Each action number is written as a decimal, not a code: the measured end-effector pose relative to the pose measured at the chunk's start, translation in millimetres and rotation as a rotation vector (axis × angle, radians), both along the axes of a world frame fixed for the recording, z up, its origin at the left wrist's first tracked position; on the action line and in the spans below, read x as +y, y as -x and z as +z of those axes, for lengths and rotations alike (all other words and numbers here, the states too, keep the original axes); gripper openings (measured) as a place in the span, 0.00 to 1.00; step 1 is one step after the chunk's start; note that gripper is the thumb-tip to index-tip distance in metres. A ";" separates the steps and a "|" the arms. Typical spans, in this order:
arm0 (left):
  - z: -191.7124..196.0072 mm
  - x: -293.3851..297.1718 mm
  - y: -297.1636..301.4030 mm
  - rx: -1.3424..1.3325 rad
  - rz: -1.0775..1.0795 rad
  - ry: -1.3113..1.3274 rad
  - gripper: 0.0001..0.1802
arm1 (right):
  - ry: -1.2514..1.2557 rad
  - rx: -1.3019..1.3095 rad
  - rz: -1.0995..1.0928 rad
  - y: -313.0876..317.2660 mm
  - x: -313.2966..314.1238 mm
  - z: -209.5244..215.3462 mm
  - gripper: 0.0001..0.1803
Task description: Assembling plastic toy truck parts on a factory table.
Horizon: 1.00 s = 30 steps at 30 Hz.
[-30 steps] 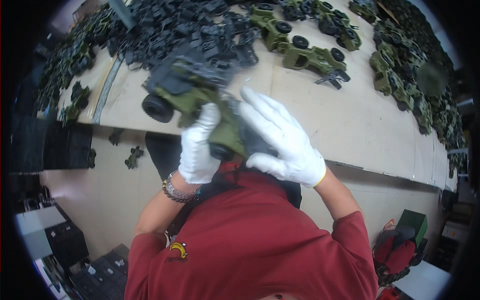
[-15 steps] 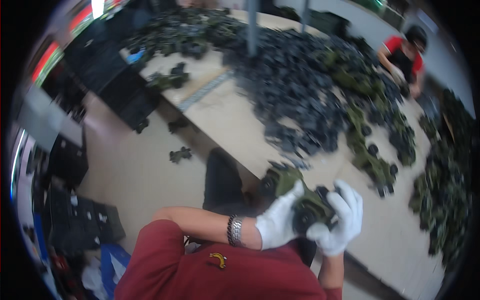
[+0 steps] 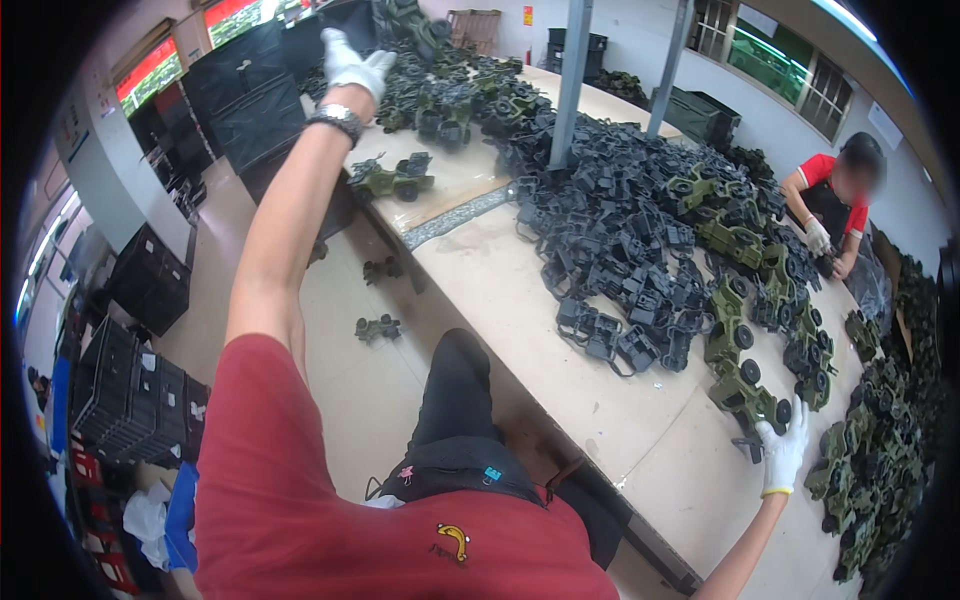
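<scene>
My left hand point(image 3: 352, 66), in a white glove, is stretched out to the far left with its fingers apart and nothing in it. Just right of it, at the top, is a green toy vehicle point(image 3: 412, 22), above or on a heap of finished-looking vehicles point(image 3: 440, 100). My right hand point(image 3: 785, 445), also gloved, is open at the right, its fingers beside the nearest green toy vehicle body point(image 3: 750, 395) of a row. Whether the fingertips touch it I cannot tell. Dark grey plastic frames point(image 3: 620, 230) lie heaped along the table's middle.
The pale table point(image 3: 540, 340) has a metal strip across it and two grey posts. More green vehicles point(image 3: 870, 460) are piled at the right edge. A co-worker in red point(image 3: 825, 195) handles something across the table. Black crates point(image 3: 140, 390) stand at left; toy vehicles point(image 3: 378, 328) lie on the floor.
Both hands held a green toy vehicle before me; they have let it go and parted. My left went far out to the upper left, my right across to the row.
</scene>
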State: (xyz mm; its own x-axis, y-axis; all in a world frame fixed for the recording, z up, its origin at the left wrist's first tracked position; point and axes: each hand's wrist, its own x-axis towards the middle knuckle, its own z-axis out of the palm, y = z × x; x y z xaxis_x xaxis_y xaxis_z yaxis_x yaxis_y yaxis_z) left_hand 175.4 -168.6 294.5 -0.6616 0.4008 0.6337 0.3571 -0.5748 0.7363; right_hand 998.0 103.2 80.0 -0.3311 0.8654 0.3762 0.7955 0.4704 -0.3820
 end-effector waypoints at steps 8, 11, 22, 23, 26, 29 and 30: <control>-132.3 24.3 -237.5 -0.499 -0.209 0.214 0.25 | 0.010 -0.105 0.070 15.7 -4.9 5.6 0.45; -183.1 18.8 -346.8 -0.521 -0.418 0.449 0.17 | -0.090 -0.143 -0.016 15.3 -5.1 -4.9 0.36; -234.7 33.4 -506.5 -0.588 -1.234 0.877 0.37 | 0.543 0.955 0.023 -20.9 -60.6 12.3 0.32; -239.3 40.1 -505.6 -0.592 -1.229 0.873 0.37 | 0.546 0.952 0.028 -18.3 -71.2 23.1 0.32; -247.4 57.1 -496.8 -1.029 -1.768 0.936 0.67 | 0.551 0.586 0.433 9.7 -100.1 64.3 0.33; -212.0 53.2 -502.4 -1.364 -1.579 0.936 0.65 | 0.233 0.069 0.732 61.5 -123.3 101.9 0.32; -264.2 67.3 -470.8 -0.944 -2.225 0.716 0.52 | 0.232 -0.013 0.780 78.1 -130.0 108.1 0.32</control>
